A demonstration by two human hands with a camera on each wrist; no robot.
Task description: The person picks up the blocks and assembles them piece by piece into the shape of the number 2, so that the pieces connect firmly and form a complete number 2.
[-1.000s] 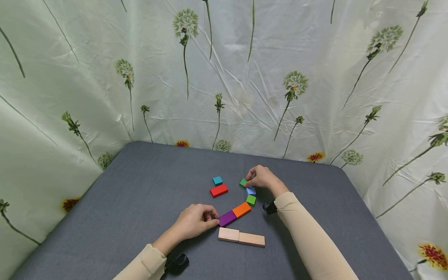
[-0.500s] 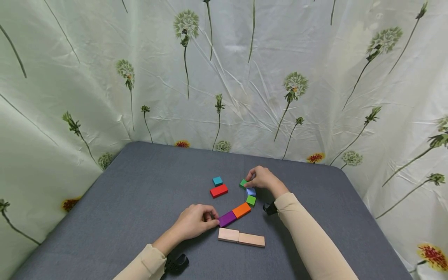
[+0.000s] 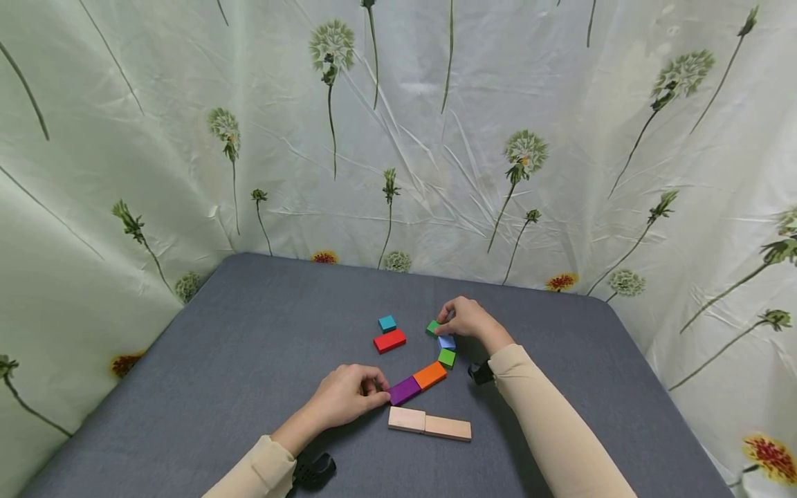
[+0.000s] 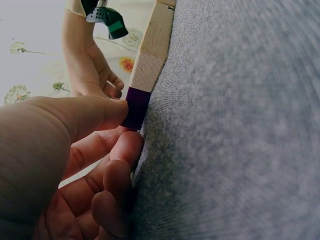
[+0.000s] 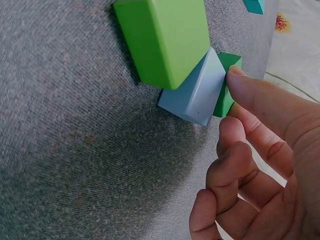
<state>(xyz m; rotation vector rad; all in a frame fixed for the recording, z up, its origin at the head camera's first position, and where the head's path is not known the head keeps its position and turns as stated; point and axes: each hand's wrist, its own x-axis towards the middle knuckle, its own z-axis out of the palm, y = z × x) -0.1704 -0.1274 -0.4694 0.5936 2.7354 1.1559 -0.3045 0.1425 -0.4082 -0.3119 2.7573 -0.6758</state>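
Observation:
With thumb and fingers, my left hand point(image 3: 345, 395) pinches the near end of a purple block point(image 3: 405, 391), seen again as a dark purple face point(image 4: 136, 107) in the left wrist view. An orange block point(image 3: 430, 375) adjoins it end to end. Farther along the curved row come a light green block point(image 3: 446, 357) and a light blue block point(image 3: 446, 342), which touch in the right wrist view. At the row's far end my right hand point(image 3: 471, 322) holds a small dark green block point(image 5: 226, 90) between thumb and fingers, against the blue one.
A red block point(image 3: 389, 340) and a teal block point(image 3: 387, 323) lie left of the row. Two plain wooden blocks point(image 3: 407, 419) sit end to end in front of it. The grey cloth-covered table point(image 3: 280, 311) is backed by a flowered curtain point(image 3: 436, 173).

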